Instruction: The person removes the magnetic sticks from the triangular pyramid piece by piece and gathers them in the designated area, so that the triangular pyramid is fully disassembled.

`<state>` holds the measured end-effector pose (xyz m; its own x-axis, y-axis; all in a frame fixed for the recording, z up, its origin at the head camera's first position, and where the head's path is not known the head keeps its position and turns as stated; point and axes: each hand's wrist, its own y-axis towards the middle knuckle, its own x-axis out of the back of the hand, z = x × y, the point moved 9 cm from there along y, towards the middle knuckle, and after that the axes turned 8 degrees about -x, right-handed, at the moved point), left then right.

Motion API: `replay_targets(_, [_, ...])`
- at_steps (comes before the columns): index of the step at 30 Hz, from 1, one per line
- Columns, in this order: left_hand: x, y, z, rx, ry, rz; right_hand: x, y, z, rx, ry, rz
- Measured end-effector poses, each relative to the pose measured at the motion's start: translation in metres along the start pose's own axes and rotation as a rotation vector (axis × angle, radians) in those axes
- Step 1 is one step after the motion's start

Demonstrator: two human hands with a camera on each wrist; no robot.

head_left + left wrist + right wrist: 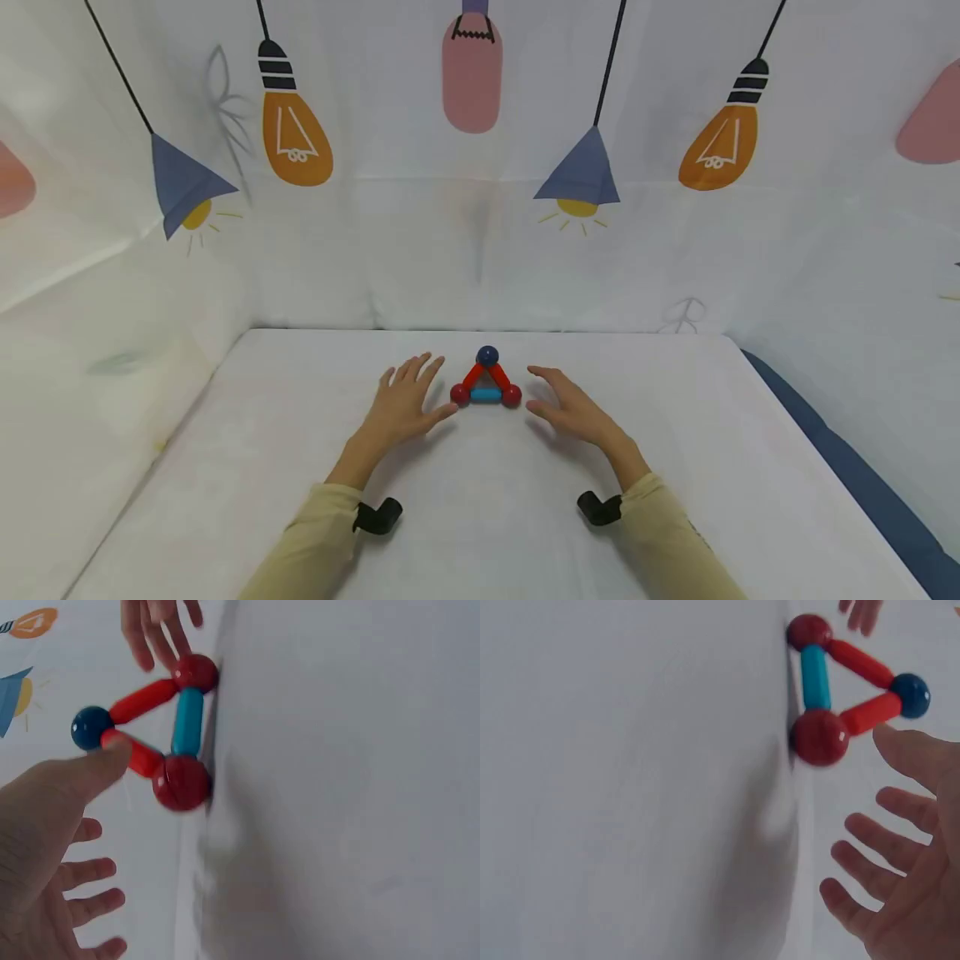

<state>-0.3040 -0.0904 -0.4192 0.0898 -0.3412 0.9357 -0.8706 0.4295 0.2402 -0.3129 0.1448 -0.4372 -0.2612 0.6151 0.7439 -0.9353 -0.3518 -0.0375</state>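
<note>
A triangle of rods and balls [486, 394] is on the white table between my hands. Two red rods [145, 700] rise from dark red balls [820, 738] to a dark blue ball [487, 356], and a light blue rod joins the red balls along the base. It appears to stand upright on that base. My left hand [405, 404] has its fingers spread left of it, thumb tip close to the left red ball; contact cannot be told. To the right, my right hand [573, 408] holds nothing, its fingers extended and slightly apart from the right red ball.
The white table [480, 517] reaches back to a pale cloth wall [420, 250] printed with lamps and bulbs. Another cloth wall rises on the left. Dark blue fabric [847, 458] lies along the table's right edge. Each wrist wears a black device [378, 516].
</note>
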Motion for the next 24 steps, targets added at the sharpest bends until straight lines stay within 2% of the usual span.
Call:
replay_targets(5, [0.001,0.022,-0.023,-0.052,-0.159,-0.136,-0.013,0.017,0.020,0.050,0.067,-0.061])
replay_targets(10, [0.003,0.041,-0.034,-0.094,-0.264,-0.231,-0.022,0.035,0.031,0.076,0.107,-0.134])
replay_targets(13, [0.001,0.048,-0.037,-0.122,-0.312,-0.246,-0.025,0.040,0.031,0.074,0.130,-0.174])
replay_targets(18, [-0.008,0.052,-0.042,-0.171,-0.370,-0.220,-0.027,0.041,0.031,0.085,0.135,-0.232])
replay_targets(24, [-0.006,0.052,-0.040,-0.164,-0.387,-0.258,-0.023,0.045,0.039,0.133,0.089,-0.266])
